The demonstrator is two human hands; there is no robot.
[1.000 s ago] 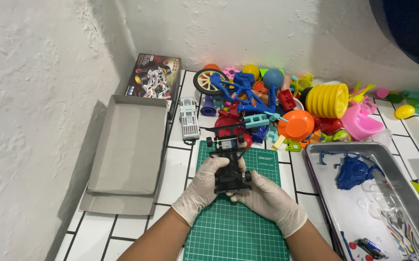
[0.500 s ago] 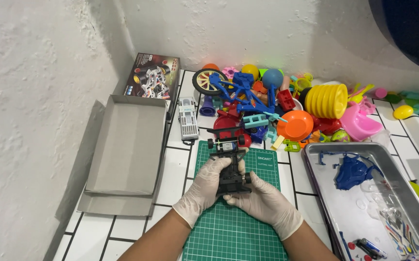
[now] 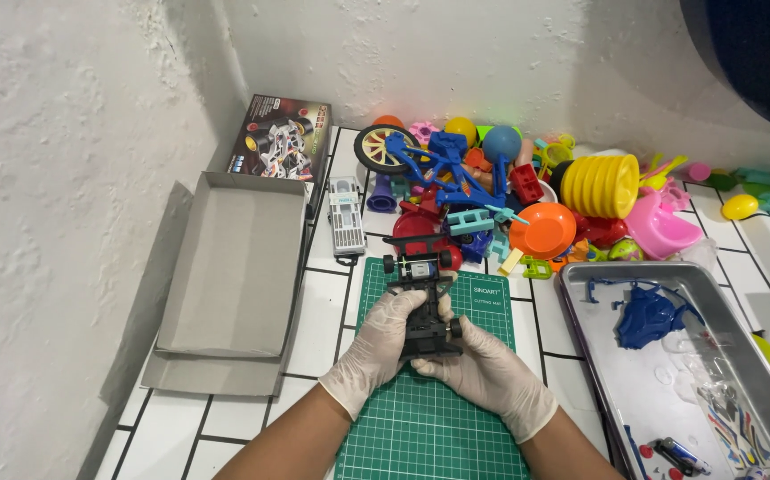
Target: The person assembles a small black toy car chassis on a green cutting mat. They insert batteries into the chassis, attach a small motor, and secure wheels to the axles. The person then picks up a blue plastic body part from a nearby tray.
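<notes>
A black toy car chassis (image 3: 423, 302) with small wheels and a silver motor at its far end lies over the green cutting mat (image 3: 421, 418). Both gloved hands hold it. My left hand (image 3: 376, 342) grips its left side, fingers curled over the frame. My right hand (image 3: 483, 369) holds the near right end, thumb on top. The chassis points away from me, its far wheels near the mat's top edge.
An open grey cardboard box (image 3: 234, 276) lies left, the printed toy box lid (image 3: 280, 138) behind it. A silver car body shell (image 3: 346, 213) sits beside the mat. A pile of colourful plastic toys (image 3: 527, 187) fills the back. A metal tray (image 3: 669, 373) with blue parts stands right.
The chassis and both hands have stayed in nearly the same spot; the fingers shifted slightly on the frame.
</notes>
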